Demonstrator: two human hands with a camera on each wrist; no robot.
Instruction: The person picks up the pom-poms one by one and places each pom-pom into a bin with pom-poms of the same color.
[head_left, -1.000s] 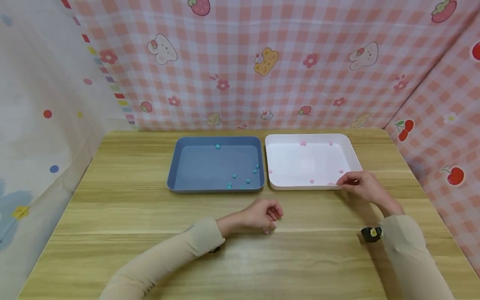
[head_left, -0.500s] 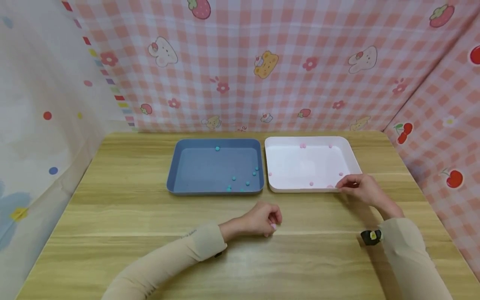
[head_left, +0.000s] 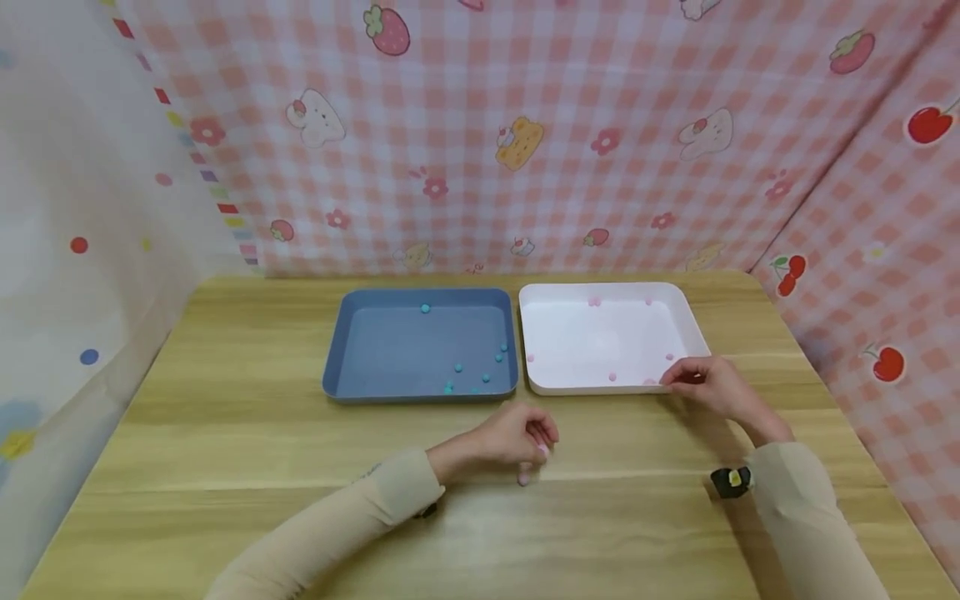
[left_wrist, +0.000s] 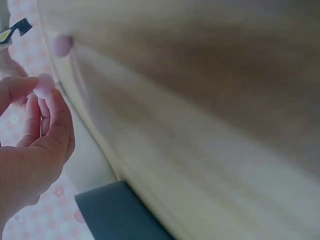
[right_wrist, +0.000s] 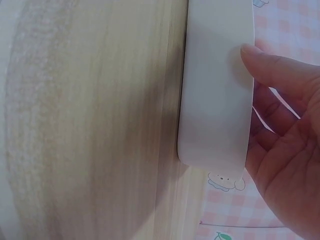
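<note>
My left hand (head_left: 504,435) pinches a small pink ball (left_wrist: 45,86) between thumb and fingertips, above the wooden table in front of the trays. A second pink ball (head_left: 523,479) lies on the table just below that hand and also shows apart from the fingers in the left wrist view. My right hand (head_left: 712,388) grips the near right part of the white tray (right_wrist: 217,90), thumb on the outer wall and fingers over the rim. Several pink balls (head_left: 612,377) lie scattered inside this tray.
Left of the white tray stands a blue-grey tray (head_left: 397,346) with several teal balls (head_left: 458,367), mostly toward its near right corner. A narrow gap separates the two trays. Behind the wooden table (head_left: 600,533) hangs a pink checked curtain (head_left: 465,142).
My left hand has risen slightly with the pinched pink ball, and the other ball shows below it. My right hand stays on the white tray. The head view has shifted a little.
</note>
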